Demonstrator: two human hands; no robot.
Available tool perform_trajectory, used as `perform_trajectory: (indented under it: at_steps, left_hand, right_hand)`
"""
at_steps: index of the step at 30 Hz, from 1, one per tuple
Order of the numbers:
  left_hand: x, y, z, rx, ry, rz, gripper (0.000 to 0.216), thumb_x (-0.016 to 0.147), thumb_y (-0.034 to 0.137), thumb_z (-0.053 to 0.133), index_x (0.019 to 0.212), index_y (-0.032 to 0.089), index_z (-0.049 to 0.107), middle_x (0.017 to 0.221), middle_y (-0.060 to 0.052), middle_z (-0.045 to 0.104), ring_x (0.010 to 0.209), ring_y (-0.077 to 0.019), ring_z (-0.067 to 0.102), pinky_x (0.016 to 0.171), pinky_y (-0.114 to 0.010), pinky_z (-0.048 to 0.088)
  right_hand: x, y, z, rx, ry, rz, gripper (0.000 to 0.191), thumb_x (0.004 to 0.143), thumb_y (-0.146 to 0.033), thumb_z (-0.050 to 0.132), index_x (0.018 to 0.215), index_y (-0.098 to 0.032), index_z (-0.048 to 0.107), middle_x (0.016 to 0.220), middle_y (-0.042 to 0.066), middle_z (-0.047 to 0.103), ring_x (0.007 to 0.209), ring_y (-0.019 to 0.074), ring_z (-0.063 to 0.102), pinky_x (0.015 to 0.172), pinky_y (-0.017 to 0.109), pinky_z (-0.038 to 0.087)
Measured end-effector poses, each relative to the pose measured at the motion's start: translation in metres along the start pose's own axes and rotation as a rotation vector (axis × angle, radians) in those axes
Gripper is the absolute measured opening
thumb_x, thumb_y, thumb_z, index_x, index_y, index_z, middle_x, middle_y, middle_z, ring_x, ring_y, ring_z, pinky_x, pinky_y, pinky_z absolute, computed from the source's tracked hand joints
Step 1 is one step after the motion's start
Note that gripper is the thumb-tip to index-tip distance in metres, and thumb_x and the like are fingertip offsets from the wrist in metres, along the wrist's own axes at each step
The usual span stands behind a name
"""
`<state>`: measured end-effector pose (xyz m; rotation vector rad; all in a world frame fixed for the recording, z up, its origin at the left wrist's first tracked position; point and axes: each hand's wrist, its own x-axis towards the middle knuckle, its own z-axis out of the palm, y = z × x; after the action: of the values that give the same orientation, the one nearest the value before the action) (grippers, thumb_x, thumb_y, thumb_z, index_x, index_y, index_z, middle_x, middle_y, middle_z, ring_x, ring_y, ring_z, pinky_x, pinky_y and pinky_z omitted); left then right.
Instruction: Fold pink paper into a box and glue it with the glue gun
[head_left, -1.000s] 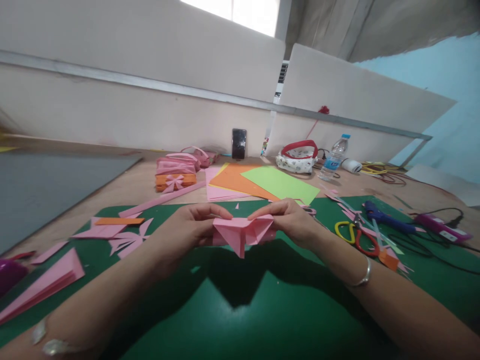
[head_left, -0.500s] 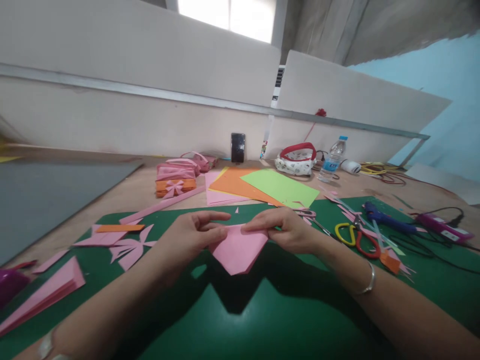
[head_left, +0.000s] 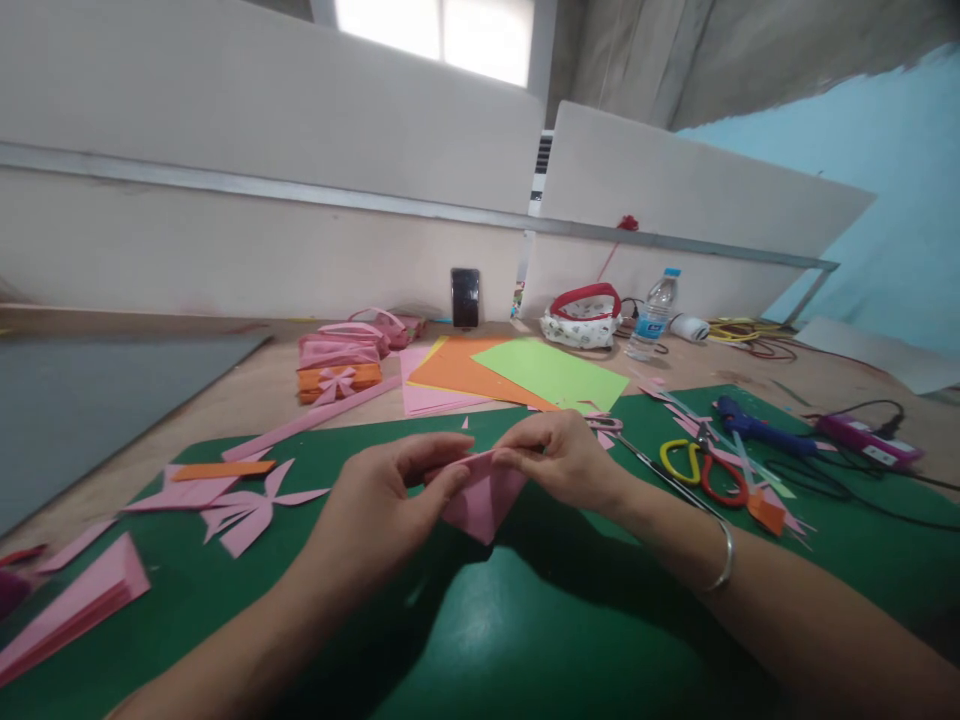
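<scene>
A folded piece of pink paper [head_left: 484,500] is held up above the green mat [head_left: 480,630], its lower end pointing down. My left hand [head_left: 401,490] pinches its upper left edge between thumb and fingers. My right hand [head_left: 551,455] grips the upper right edge, with thumb and fingertips pressed together. Part of the paper is hidden behind the left thumb and fingers. Left of my left hand lies a pink paper bow cutout [head_left: 255,510], with an orange strip [head_left: 221,469] on pink paper beyond it. A folded pink paper wedge [head_left: 82,600] rests at the far left.
Scissors [head_left: 705,470] with yellow and red handles, a blue glue gun [head_left: 765,428] and its cable lie on the right. Orange [head_left: 465,365] and green sheets [head_left: 551,370] are at the back, near a phone [head_left: 465,297], a pouch [head_left: 581,318] and a water bottle [head_left: 654,315].
The pink paper has turned from a broad, flat face to a narrower, creased shape. My hands have come closer together, and the view has shifted slightly to the right.
</scene>
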<state>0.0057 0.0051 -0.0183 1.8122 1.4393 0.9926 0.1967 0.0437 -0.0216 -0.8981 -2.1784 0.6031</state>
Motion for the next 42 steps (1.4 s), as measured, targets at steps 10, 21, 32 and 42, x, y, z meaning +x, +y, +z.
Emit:
perform_trajectory:
  at_steps: [10, 21, 32, 42]
  left_hand:
    - [0.002, 0.002, -0.009, -0.026, -0.012, 0.023, 0.025, 0.074, 0.042, 0.061, 0.079, 0.022, 0.075, 0.073, 0.000, 0.075, 0.068, -0.0172, 0.064, 0.059, -0.023, 0.046]
    - [0.012, -0.005, -0.023, 0.063, -0.023, 0.015, 0.032, 0.074, 0.039, 0.056, 0.099, 0.027, 0.072, 0.075, 0.000, 0.071, 0.069, -0.0178, 0.060, 0.063, -0.026, 0.047]
    - [0.013, -0.007, -0.021, -0.695, -0.212, -0.322, 0.049, 0.074, 0.028, 0.059, 0.123, 0.029, 0.053, 0.114, -0.001, 0.064, 0.102, -0.0211, 0.060, 0.081, -0.033, 0.052]
    - [0.011, -0.006, -0.014, -0.690, -0.219, -0.361, 0.023, 0.073, 0.035, 0.070, 0.093, 0.023, 0.070, 0.091, -0.003, 0.073, 0.081, -0.0162, 0.067, 0.077, -0.025, 0.054]
  right_hand:
    - [-0.001, -0.011, -0.004, -0.013, -0.049, -0.040, 0.016, 0.084, -0.025, 0.060, 0.086, -0.015, 0.072, 0.080, 0.003, 0.072, 0.072, 0.0124, 0.063, 0.065, 0.020, 0.044]
    - [0.001, 0.002, -0.019, 0.051, -0.115, 0.141, 0.031, 0.084, -0.035, 0.057, 0.067, -0.013, 0.070, 0.062, 0.002, 0.064, 0.058, 0.0104, 0.052, 0.054, 0.021, 0.037]
    - [0.008, 0.014, -0.008, 0.503, -0.146, 0.484, 0.025, 0.080, -0.029, 0.057, 0.059, -0.015, 0.055, 0.054, -0.004, 0.049, 0.052, 0.0076, 0.045, 0.054, 0.021, 0.037]
    - [0.003, 0.013, -0.016, 0.626, -0.242, 0.366, 0.053, 0.080, -0.065, 0.050, 0.102, -0.019, 0.062, 0.100, 0.006, 0.061, 0.088, 0.0172, 0.055, 0.076, 0.030, 0.045]
